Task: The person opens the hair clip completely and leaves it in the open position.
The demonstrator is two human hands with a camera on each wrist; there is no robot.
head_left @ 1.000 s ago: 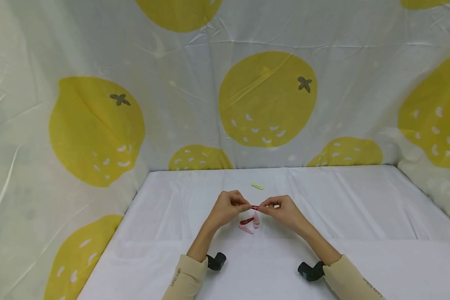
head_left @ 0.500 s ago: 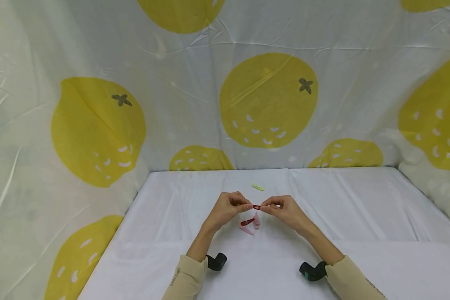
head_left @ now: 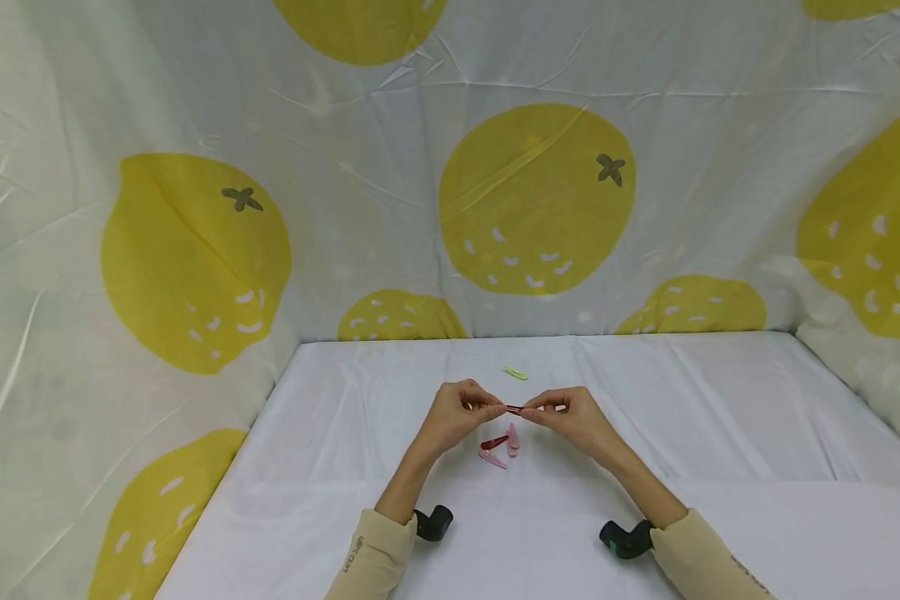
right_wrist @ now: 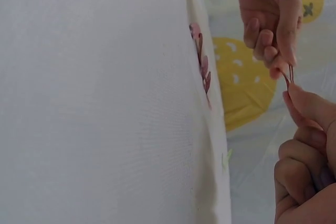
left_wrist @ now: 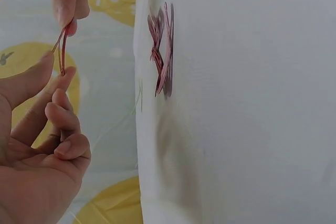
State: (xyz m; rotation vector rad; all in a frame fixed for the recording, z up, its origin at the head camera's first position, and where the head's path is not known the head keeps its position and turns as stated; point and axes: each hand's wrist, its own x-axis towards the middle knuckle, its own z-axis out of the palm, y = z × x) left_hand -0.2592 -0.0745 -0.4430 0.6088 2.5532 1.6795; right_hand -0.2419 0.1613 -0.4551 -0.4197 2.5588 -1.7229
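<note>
Between my two hands, above the white table, is a dark red snap hair clip (head_left: pixel 514 409). Its two arms stand spread apart in the left wrist view, where the clip (left_wrist: pixel 63 51) appears edge-on. My left hand (head_left: pixel 456 417) holds one end with thumb and index fingertip, one at each arm. The other end is pinched by thumb and index finger of my right hand (head_left: pixel 573 423), its remaining fingers curled. Just below the hands on the table lie a second dark red hair clip (head_left: pixel 494 442) and pink hair clips (head_left: pixel 492 459), close together.
A lime green hair clip (head_left: pixel 516 372) lies farther back on the white-covered table (head_left: pixel 720 417). Behind and to the sides hangs a pale curtain (head_left: pixel 360 183) with yellow lemons. Each wrist carries a black camera mount (head_left: pixel 435 523).
Both hands and the dark red clip have shifted slightly to the right, and the right hand has risen a little. The clips on the table have stayed where they were.
</note>
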